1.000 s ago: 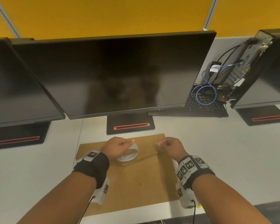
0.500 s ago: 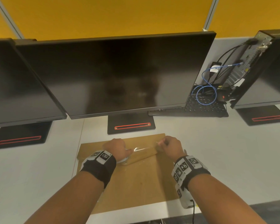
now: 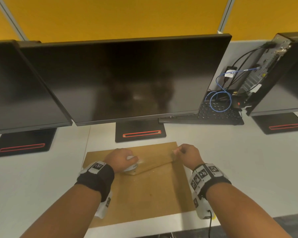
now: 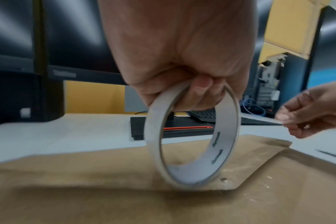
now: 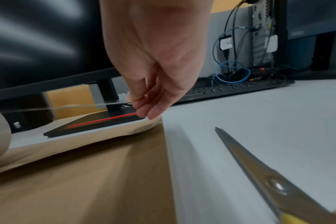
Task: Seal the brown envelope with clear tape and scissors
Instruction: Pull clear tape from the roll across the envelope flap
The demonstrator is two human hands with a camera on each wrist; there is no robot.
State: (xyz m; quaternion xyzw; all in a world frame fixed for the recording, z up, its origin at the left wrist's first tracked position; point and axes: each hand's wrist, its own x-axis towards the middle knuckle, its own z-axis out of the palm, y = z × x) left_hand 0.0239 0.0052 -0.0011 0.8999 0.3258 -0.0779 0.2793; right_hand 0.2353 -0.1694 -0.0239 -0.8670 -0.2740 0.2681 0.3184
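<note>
A brown envelope lies flat on the white desk, its flap folded down. My left hand grips the roll of clear tape on edge above the flap's tip. My right hand pinches the free end of the tape over the envelope's far right corner. A clear strip stretches between the hands. Scissors with yellow handles lie shut on the desk right of the envelope, seen in the right wrist view.
Three dark monitors stand behind the envelope, their black bases on the desk. A black keyboard with blue cable sits at back right beside a small computer. The desk's front edge runs just below the envelope.
My hands have drawn apart, the left to the left with the roll and the right to the right, pulling a longer strip of tape out across the flap.
</note>
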